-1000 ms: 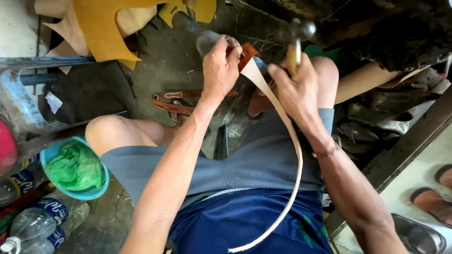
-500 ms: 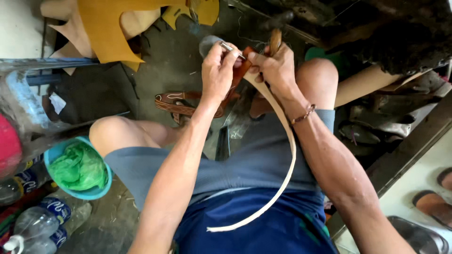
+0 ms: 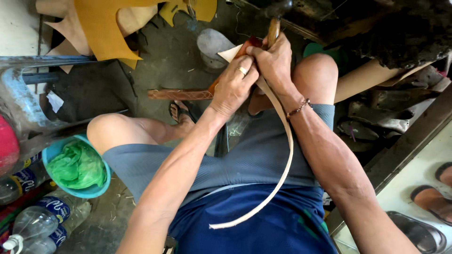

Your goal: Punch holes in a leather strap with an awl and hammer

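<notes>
Below your hands lies a dirty grey concrete floor [image 3: 169, 56], crowded on every side. Up and to the left of the grip, jagged sheets of mustard-yellow leather [image 3: 101, 26] lean over paler hide; far down to the left sits a round blue plastic bowl [image 3: 96, 190] stuffed with a green plastic bag [image 3: 77, 164], and below it clear plastic bottles with blue labels [image 3: 37, 214]. Right of the grip, dark worn sandals [image 3: 372, 131] pile up beside a wooden beam [image 3: 405, 141]. A flat brown tooled leather strap [image 3: 181, 94] lies on the floor just left of your hands, near your sandalled foot.

Since a second ago, your hands have come together: then they were apart, with your right raising the hammer beside the strip; now they press side by side. The pale strip's loop has also swung lower across your lap.

Your left hand [image 3: 234, 84], a ring on one finger, is curled down and pinched tight on the long pale tan leather strip [image 3: 282, 160] where it meets a reddish-brown leather piece [image 3: 244, 47]. Your right hand [image 3: 275, 61], a beaded bracelet at its wrist, is closed around the wooden hammer handle [image 3: 273, 30] and bears on the same strip. From the grip, the strip curves down over your right thigh to a free end on your blue shorts.
</notes>
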